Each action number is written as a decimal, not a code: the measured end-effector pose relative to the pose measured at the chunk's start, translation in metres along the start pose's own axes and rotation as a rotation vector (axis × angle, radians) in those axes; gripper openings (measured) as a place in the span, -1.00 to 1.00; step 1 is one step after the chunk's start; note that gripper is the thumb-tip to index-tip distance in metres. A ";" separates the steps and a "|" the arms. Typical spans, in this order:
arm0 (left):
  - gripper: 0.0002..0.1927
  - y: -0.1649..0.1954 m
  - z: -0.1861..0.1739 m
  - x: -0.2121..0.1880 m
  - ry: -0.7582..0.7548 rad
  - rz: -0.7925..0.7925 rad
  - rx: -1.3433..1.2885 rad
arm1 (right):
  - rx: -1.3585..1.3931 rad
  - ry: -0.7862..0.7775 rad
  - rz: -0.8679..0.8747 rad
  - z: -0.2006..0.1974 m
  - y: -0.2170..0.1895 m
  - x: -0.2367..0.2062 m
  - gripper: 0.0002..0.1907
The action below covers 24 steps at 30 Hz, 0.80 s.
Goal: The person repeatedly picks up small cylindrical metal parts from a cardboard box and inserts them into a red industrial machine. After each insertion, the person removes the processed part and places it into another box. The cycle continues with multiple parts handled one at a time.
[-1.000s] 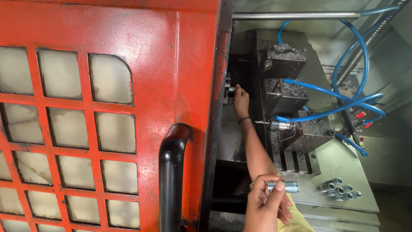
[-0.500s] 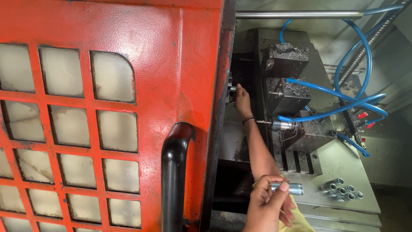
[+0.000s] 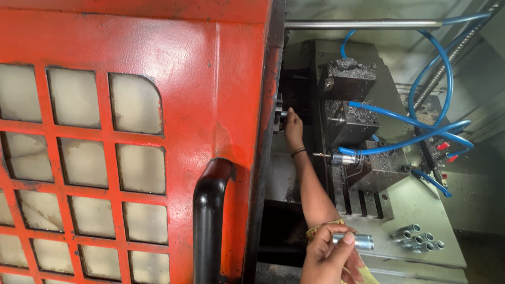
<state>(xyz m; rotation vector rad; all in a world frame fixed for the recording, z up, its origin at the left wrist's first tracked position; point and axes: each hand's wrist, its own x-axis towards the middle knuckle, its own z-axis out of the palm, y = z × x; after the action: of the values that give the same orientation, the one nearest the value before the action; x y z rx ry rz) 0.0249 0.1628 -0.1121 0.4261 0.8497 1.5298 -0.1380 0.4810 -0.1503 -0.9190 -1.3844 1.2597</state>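
Your right hand (image 3: 327,257) is at the near edge, bottom centre, fingers pinched around a short silver threaded fitting (image 3: 353,241), held level with its free end pointing right. Your left hand (image 3: 292,126) is reached far into the machine, arm stretched along the opening just right of the door edge. Its fingers sit at the chuck (image 3: 279,113), on a small metal part there; whether they're clamped on it or just touching, can't tell from this angle. Dark band (image 3: 298,152) on that wrist.

Right of the left forearm: two dark tool blocks (image 3: 350,100) stacked near-to-far, crusted with chips, and a drill bit (image 3: 322,155) sticking out leftward from a holder, close to your wrist but apart from it. Blue air hoses (image 3: 421,137) loop from the blocks up and off to the right.

Right of the held fitting, a small pile of similar silver fittings (image 3: 418,239) lies on the pale sloped machine bed (image 3: 415,202), near but not touching your right hand.

Left half of view is the red sliding door (image 3: 131,142), with a grid of cloudy window panes and a black handle (image 3: 210,221).
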 end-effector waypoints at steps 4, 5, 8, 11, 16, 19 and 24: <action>-0.72 -0.002 0.002 0.001 0.019 -0.005 0.023 | -0.126 0.081 0.054 0.004 0.000 0.002 -0.40; -0.72 -0.002 0.002 0.000 0.036 -0.038 0.023 | -0.171 0.107 0.117 0.004 0.000 0.004 -0.41; -0.73 -0.003 0.000 0.001 0.050 -0.055 0.037 | -0.182 0.159 0.145 0.005 0.002 0.007 -0.42; -0.73 -0.002 -0.001 0.005 0.028 0.046 0.025 | -0.038 0.106 0.059 0.005 0.008 0.005 -0.43; -0.73 -0.001 -0.004 0.007 0.042 0.018 0.058 | 0.000 0.069 -0.012 0.002 0.011 0.003 -0.43; -0.72 -0.002 -0.002 0.004 0.050 -0.019 0.048 | -0.122 0.142 0.051 0.004 0.003 0.004 -0.39; -0.72 -0.003 -0.001 0.005 0.027 -0.068 -0.003 | 0.017 0.137 0.143 0.007 -0.009 -0.001 -0.43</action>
<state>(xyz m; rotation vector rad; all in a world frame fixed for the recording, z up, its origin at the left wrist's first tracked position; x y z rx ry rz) 0.0253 0.1674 -0.1156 0.3711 0.8744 1.4774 -0.1436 0.4774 -0.1411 -1.0882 -1.2162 1.2880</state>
